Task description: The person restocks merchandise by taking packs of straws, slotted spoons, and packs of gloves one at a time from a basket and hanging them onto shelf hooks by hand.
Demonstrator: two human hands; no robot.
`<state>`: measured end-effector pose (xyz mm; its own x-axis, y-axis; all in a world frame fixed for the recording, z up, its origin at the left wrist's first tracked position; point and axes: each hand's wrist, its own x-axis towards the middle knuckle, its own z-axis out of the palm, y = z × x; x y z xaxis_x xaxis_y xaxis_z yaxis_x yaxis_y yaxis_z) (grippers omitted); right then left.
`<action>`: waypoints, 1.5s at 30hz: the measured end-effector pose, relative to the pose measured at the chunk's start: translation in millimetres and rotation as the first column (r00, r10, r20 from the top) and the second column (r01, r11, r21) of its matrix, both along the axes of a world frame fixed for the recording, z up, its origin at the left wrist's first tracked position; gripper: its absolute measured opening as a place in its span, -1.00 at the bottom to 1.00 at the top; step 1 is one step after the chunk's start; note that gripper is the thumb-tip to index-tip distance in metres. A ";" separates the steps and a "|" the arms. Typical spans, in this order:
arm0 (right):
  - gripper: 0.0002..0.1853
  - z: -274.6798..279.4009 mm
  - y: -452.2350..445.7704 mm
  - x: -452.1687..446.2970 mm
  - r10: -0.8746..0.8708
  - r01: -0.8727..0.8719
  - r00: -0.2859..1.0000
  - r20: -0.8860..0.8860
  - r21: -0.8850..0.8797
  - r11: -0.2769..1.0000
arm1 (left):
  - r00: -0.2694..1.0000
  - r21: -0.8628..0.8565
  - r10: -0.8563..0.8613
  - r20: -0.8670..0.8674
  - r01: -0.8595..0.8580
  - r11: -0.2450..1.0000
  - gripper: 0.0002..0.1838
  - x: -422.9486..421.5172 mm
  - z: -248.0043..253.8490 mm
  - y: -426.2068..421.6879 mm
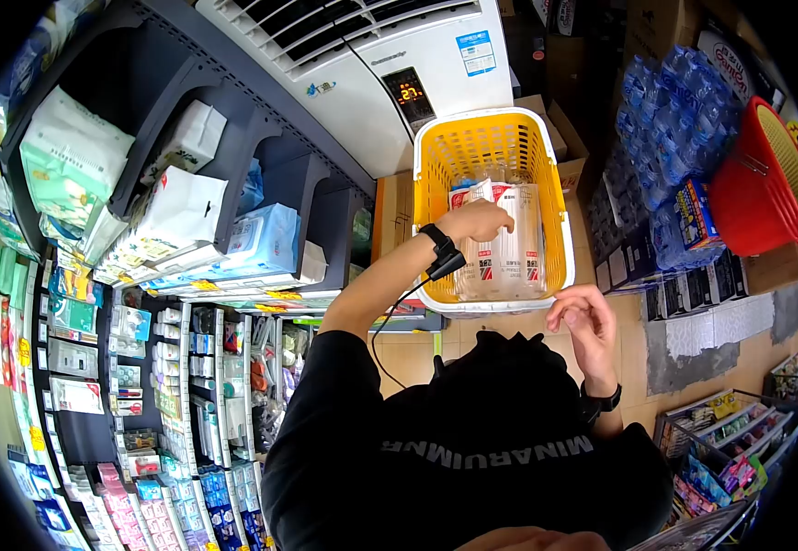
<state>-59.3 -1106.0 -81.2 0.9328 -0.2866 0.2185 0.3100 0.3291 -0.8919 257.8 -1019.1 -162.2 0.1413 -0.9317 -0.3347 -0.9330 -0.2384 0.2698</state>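
Note:
A yellow basket with a white rim (pixel 561 241) holds clear plastic packages (pixel 527 241) with red and black print. Over its middle, my left hand (pixel 477 220) is closed on a white-and-red plastic package (pixel 506 250), its fingers curled over the upper part. A black strap with a small device sits on that wrist. My right hand (pixel 587 323) is beside the basket's near right corner, fingers loosely bent and apart, with nothing visible in it. The undersides of both palms are hidden.
Shelves (pixel 233 156) with packaged goods line the left side. A white appliance (pixel 454 55) stands beyond the basket. Bottled water packs (pixel 670 119) and red baskets (pixel 762 188) are at right, a wire rack (pixel 730 422) lower right. A black-shirted torso (pixel 472 459) fills the bottom.

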 end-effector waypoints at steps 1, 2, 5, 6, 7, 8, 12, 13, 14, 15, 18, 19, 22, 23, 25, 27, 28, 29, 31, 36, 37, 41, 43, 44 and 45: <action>-0.78 -0.3 -1.3 -0.6 0.003 -0.003 1.000 -0.008 0.004 1.000 | 1.000 0.092 0.015 -0.024 -0.012 0.996 -0.55 0.0 -1.7 -0.3; -0.78 0.0 -3.5 0.2 0.002 -0.002 1.000 -0.009 0.007 1.000 | 0.999 0.105 0.020 0.028 -0.023 0.994 -0.53 3.0 -14.0 -0.7; -0.78 -0.6 -8.0 4.3 0.014 -0.014 1.000 0.003 0.023 1.000 | 0.986 0.117 -0.089 0.139 0.072 0.990 -0.57 -0.3 -17.3 4.8; -0.78 -1.7 -9.5 7.4 0.015 -0.015 1.000 0.002 0.022 1.000 | 0.987 0.121 -0.086 0.139 0.070 0.990 -0.57 1.4 -24.5 6.6; -0.77 -3.0 -10.2 10.1 0.018 -0.018 1.000 0.002 0.021 1.000 | 0.974 0.025 -0.129 0.185 0.126 0.992 -0.62 3.1 -34.3 8.9; -0.77 -2.8 -11.0 12.4 0.024 -0.024 1.000 0.002 0.022 0.999 | 0.958 -0.071 -0.164 0.234 0.186 0.980 -0.67 5.4 -43.2 10.3; -0.76 0.4 -10.4 19.1 0.044 -0.044 0.999 -0.013 0.011 0.999 | 0.932 -0.093 -0.205 0.298 0.242 0.966 -0.79 -0.2 -39.1 9.7; -0.76 1.0 -10.7 20.3 0.046 -0.046 0.999 -0.010 0.013 0.999 | 0.908 -0.086 -0.216 0.359 0.263 0.961 -0.83 -1.3 -37.1 8.1; -0.76 1.1 -11.8 21.1 0.048 -0.048 0.999 -0.009 0.010 0.999 | 0.879 -0.076 -0.227 0.420 0.283 0.956 -0.86 -1.5 -34.5 6.7; -0.76 1.2 -12.8 21.8 0.051 -0.051 0.999 -0.011 0.002 0.999 | 0.879 -0.078 -0.224 0.422 0.282 0.956 -0.86 0.8 -37.5 5.4; -0.75 1.0 -15.5 23.6 0.060 -0.060 0.998 -0.013 -0.010 0.998 | 0.887 -0.109 -0.166 0.430 0.234 0.966 -0.94 7.1 -37.2 3.1; -0.75 0.5 -16.3 24.3 0.063 -0.063 0.998 -0.016 -0.012 0.998 | 0.912 -0.129 -0.159 0.378 0.222 0.966 -0.96 9.9 -30.8 3.6; -0.75 -0.7 -17.9 26.7 0.067 -0.068 0.998 -0.013 -0.018 0.998 | 0.946 -0.169 -0.144 0.289 0.198 0.965 -0.98 16.1 -6.6 8.1; -0.75 -0.3 -17.9 27.7 0.071 -0.071 0.997 -0.011 -0.020 0.997 | 0.957 -0.190 -0.140 0.254 0.191 0.963 -0.97 17.2 2.8 9.8; -0.75 1.6 -18.0 30.2 0.062 -0.062 0.998 -0.019 -0.003 0.998 | 0.963 -0.276 -0.104 0.247 0.173 0.946 -0.96 18.1 17.2 13.5; -0.75 1.9 -18.0 33.0 0.062 -0.062 0.998 -0.010 -0.004 0.998 | 0.970 -0.360 -0.068 0.235 0.152 0.921 -0.94 18.2 29.5 16.4; -0.74 2.2 -17.9 34.6 0.064 -0.064 0.998 -0.001 -0.001 0.998 | 0.973 -0.452 -0.040 0.227 0.142 0.881 -0.92 19.3 35.4 18.5; -0.74 3.1 -18.1 35.4 0.071 -0.071 0.997 0.000 -0.006 0.997 | 0.976 -0.540 -0.012 0.217 0.130 0.832 -0.90 20.5 41.5 20.9; -0.74 3.7 -17.2 36.4 0.095 -0.095 0.995 -0.001 -0.031 0.995 | 0.980 -0.530 0.008 0.200 0.101 0.842 -0.88 19.0 66.7 23.8; -0.74 4.7 -14.0 41.9 0.112 -0.113 0.994 -0.012 -0.042 0.993 | 0.978 -0.814 0.199 0.054 -0.072 0.577 -0.90 11.1 101.8 37.2; -0.73 4.6 -12.7 44.5 0.109 -0.109 0.994 -0.009 -0.051 0.993 | 0.967 -0.849 0.255 0.005 -0.131 0.512 -0.90 7.0 110.2 42.1; -0.65 7.0 -3.3 57.7 0.095 -0.097 0.995 -0.020 -0.115 0.989 | 0.883 -0.865 0.361 -0.300 -0.412 0.288 -0.85 -20.3 135.6 66.6; -0.53 11.2 5.8 66.7 -0.008 -0.016 0.994 -0.112 -0.208 0.978 | 0.846 -0.848 0.408 -0.344 -0.466 0.251 -0.84 -33.4 147.0 82.3; -0.43 14.4 7.5 69.7 -0.003 -0.035 0.986 -0.165 -0.226 0.974 | 0.796 -0.817 0.409 -0.446 -0.549 0.179 -0.84 -41.8 152.3 90.0; -0.43 14.6 12.7 73.4 0.014 -0.053 0.986 -0.163 -0.232 0.971 | 0.738 -0.774 0.401 -0.542 -0.625 0.104 -0.84 -48.8 154.0 98.5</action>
<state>14.1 -1093.3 -66.6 0.9692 -0.2131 0.1235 0.1499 0.1126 -0.9823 209.0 -920.6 -8.2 0.7717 -0.3448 0.5344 -0.6080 -0.1538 0.7789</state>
